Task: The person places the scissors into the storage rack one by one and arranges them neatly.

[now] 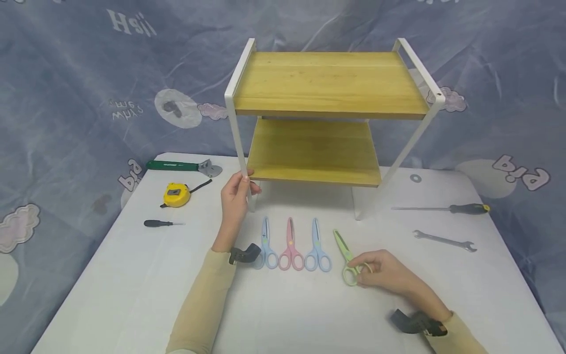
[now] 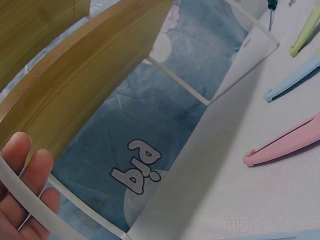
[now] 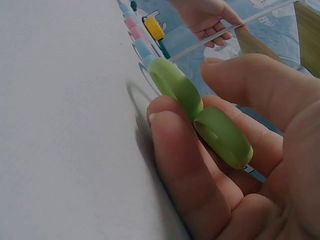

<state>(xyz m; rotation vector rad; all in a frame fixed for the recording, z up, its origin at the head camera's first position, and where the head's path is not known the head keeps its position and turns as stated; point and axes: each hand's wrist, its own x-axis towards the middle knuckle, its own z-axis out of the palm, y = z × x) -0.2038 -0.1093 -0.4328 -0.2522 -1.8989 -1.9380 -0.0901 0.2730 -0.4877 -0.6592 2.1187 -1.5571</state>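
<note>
A white bench [image 1: 132,295] is standing in front of a blue-grey fabric backdrop [image 1: 66,88] that is hanging in loose folds across the whole rear of the scene. Pale clouds, round patches and mirrored lettering are showing on the cloth. Even, soft light is falling over the surface, leaving only faint shadows. The cloth is hiding any wall or floor behind it.

Scissors: four — two blue [image 1: 267,244] [image 1: 317,247], one pink [image 1: 290,247], one green [image 1: 346,254]
Screwdrivers: two [image 1: 162,223] [image 1: 446,209]
Wrench: one [image 1: 444,241]
Tape measure: one [image 1: 177,194]
Two-tier shelf: one [image 1: 329,88]
Hands: two [image 1: 236,194] [image 1: 382,273]
</note>
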